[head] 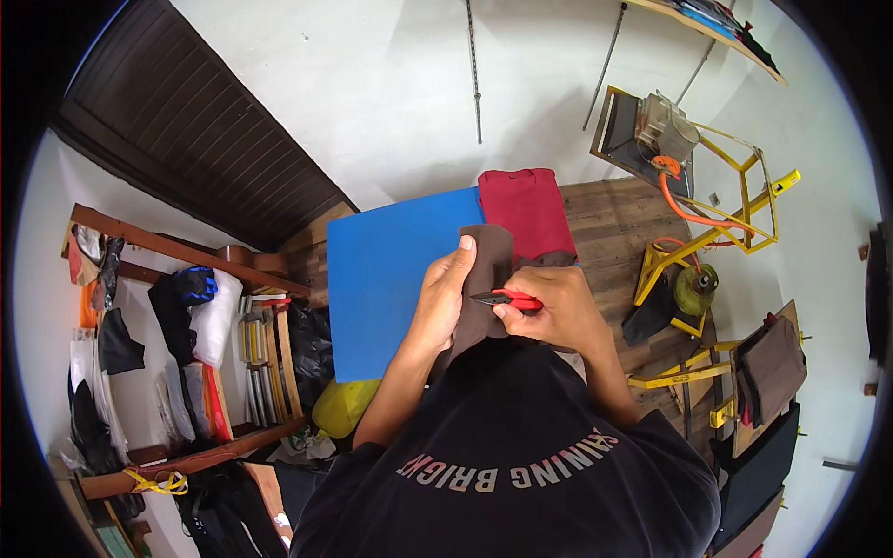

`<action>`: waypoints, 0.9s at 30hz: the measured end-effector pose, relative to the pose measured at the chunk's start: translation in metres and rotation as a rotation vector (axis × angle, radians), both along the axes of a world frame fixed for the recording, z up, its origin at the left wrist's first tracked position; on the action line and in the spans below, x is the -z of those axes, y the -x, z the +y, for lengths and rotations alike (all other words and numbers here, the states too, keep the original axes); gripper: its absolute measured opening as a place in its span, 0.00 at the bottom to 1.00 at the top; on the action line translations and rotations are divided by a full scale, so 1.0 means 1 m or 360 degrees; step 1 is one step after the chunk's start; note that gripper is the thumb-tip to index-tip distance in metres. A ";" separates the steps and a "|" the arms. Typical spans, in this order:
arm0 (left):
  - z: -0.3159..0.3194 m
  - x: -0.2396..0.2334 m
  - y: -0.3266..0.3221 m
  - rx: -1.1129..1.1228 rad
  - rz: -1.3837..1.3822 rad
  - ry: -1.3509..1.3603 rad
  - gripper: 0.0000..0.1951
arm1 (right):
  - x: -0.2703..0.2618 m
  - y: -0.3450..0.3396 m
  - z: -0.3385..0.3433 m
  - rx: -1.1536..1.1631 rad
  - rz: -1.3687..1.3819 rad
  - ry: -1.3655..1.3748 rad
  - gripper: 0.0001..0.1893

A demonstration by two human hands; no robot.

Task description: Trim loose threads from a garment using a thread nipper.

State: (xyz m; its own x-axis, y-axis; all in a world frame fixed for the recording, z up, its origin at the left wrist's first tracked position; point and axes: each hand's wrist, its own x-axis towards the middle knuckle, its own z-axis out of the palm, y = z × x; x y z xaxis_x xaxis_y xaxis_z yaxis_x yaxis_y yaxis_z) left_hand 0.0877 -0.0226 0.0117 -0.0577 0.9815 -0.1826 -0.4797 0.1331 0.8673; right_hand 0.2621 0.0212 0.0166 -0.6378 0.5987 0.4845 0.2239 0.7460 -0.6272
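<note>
My left hand grips a piece of brown cloth along its left edge, thumb on top. In my right hand is a pair of thread snips with red handles and dark blades; the tips point left and lie against the cloth close to my left palm. The cloth hangs down towards my black shirt, and more brown cloth shows behind my right hand. Beyond it a folded red T-shirt lies on the right part of a blue tabletop.
To the left stands a wooden shelf rack with bags and fabric, with a yellow bag beside the table. On the right are a yellow metal frame with an orange hose, a green gas cylinder and folded brown garments.
</note>
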 end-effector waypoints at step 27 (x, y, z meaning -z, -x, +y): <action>-0.002 0.019 0.006 -0.0178 -0.0003 0.0198 0.20 | 0.024 0.032 -0.025 0.0309 0.0319 0.0328 0.18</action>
